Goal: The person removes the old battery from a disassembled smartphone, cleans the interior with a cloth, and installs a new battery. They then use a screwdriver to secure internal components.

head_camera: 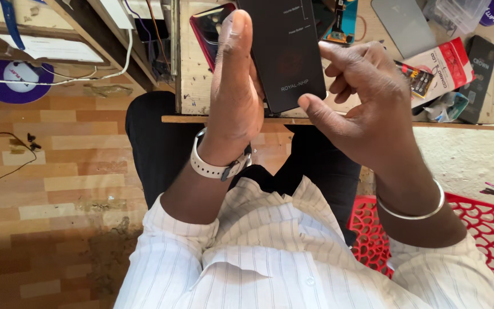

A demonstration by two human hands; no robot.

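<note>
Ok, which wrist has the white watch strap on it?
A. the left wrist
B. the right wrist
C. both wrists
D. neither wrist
A: the white watch strap wraps the wrist of the left hand, which holds the dark flat panel, while the right hand has only a thin metal bangle on its wrist.

Workbench (201,86) crowded: red phone (204,28), red-and-white packet (444,66) and black phone (478,77) block the surface; open passage remains only over the lap below the bench edge.

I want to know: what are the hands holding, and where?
A black panel: left hand grips its left edge, right hand pinches its bottom right corner.
</note>
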